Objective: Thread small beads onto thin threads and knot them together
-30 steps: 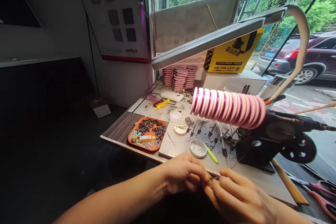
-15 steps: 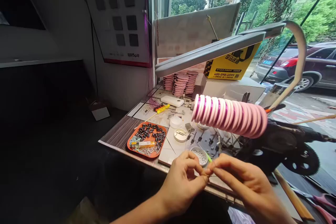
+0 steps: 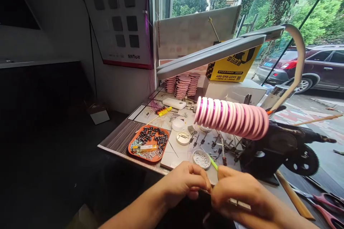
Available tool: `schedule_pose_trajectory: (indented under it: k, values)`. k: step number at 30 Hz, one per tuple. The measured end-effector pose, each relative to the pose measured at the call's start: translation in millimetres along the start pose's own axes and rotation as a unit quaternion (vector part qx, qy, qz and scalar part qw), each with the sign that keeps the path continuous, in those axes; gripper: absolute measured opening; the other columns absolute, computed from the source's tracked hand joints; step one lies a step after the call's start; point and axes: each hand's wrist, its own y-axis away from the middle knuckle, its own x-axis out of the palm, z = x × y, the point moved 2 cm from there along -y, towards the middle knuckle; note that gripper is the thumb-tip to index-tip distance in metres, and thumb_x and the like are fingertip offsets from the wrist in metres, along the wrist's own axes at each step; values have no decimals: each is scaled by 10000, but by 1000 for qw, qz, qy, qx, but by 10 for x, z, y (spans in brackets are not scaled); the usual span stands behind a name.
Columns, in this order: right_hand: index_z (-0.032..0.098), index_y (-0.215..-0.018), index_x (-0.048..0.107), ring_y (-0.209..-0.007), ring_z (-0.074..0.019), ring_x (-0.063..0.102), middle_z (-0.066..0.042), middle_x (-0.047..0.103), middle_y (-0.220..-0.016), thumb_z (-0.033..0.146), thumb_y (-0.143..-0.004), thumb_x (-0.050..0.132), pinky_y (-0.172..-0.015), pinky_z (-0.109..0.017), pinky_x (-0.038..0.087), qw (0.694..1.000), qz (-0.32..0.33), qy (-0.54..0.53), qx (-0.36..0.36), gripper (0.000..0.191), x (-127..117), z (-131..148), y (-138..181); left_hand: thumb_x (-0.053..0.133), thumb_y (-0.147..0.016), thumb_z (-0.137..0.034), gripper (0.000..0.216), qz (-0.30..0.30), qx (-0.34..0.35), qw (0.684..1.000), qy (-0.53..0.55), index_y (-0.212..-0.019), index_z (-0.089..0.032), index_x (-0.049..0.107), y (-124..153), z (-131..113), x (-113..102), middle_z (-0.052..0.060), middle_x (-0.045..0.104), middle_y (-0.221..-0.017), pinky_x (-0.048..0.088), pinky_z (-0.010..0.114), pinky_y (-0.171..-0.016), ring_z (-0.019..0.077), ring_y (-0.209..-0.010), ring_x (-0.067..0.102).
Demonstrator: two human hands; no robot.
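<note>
My left hand is closed in a pinch at the table's front edge. Whatever lies between its fingertips is too small to make out. Beside it, close to touching, my right hand is curled with its fingers folded, and its grip is hidden. Just beyond both hands stands a small round white dish of tiny pale pieces. A bright green stick-like tool lies next to the dish, its near end behind my right hand. Several small dark-handled metal parts are spread on the board behind it.
An orange tray with small black and silver parts sits left. A row of pink spools rides on a black geared machine at right. Pink-handled scissors and a wooden stick lie lower right. A grey lamp hangs above.
My right hand has turned over and curled in, its back now toward me, and has shifted slightly down. The left hand stays pinched. The whole view has shifted slightly.
</note>
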Motion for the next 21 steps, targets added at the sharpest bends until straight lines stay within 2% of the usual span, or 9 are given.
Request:
schedule_pose_trajectory:
  k: [2,4,8,12,14,16,17,19,21]
  values:
    - [189,-561,470,-480,-119,436,7,504,-475,282,-996,161,-464,-244,339,987,11,112,-110,541,45,42,33,592,-507,-112,19,32,-24,999,-21,-516,-129,591,-45,-57,-15,-27,520,-548,157,209,-405,46,-441,323]
    - [176,-539,458,-460,-117,410,15,501,-468,158,-986,165,-452,-267,298,957,30,240,-162,535,105,39,85,607,-491,-109,24,68,-56,996,-33,-509,-124,607,-91,-100,-8,-25,521,-515,157,208,-405,49,-437,318]
    - [163,-603,568,-547,-135,465,-13,575,-572,-49,-905,169,-553,-305,350,896,20,391,-209,543,185,-26,227,578,-461,-148,48,123,-120,985,-21,-505,-130,590,-144,-98,33,-12,530,-516,151,204,-408,40,-402,247]
    - [178,-621,600,-602,-146,465,-17,584,-595,-83,-887,134,-690,-325,374,888,7,408,-211,596,255,-74,315,559,-497,-194,40,88,-104,990,-37,-507,-158,545,-105,-52,81,-26,473,-520,161,207,-425,56,-421,225]
    - [184,-642,598,-602,-145,468,-11,591,-609,-70,-895,136,-677,-323,376,892,11,400,-211,585,291,-74,316,564,-512,-166,27,39,-58,995,-65,-500,-161,539,-51,-47,114,-32,427,-562,193,216,-448,74,-468,267]
    - [184,-629,564,-559,-135,457,5,572,-577,-13,-933,145,-595,-302,367,907,8,371,-201,554,305,-66,286,569,-518,-94,71,-19,35,991,-124,-500,-158,544,18,-60,150,-21,409,-665,237,224,-492,98,-570,338]
    - [183,-613,537,-530,-128,444,17,552,-546,42,-960,156,-548,-288,350,919,10,345,-191,534,302,-61,264,565,-529,-57,102,-42,100,979,-173,-509,-156,550,56,-71,171,-14,402,-709,258,227,-518,111,-628,365]
    - [182,-593,481,-486,-113,417,35,508,-495,164,-997,155,-480,-257,314,951,5,261,-165,519,265,-48,213,543,-570,-8,150,-75,231,931,-271,-546,-154,566,130,-81,213,0,401,-754,289,234,-552,133,-703,400]
    - [186,-603,458,-477,-102,410,36,496,-492,263,-1005,160,-464,-229,313,982,-16,143,-121,506,191,-31,164,530,-630,-11,155,-101,299,895,-316,-592,-152,584,176,-59,231,15,411,-769,305,238,-550,147,-725,427]
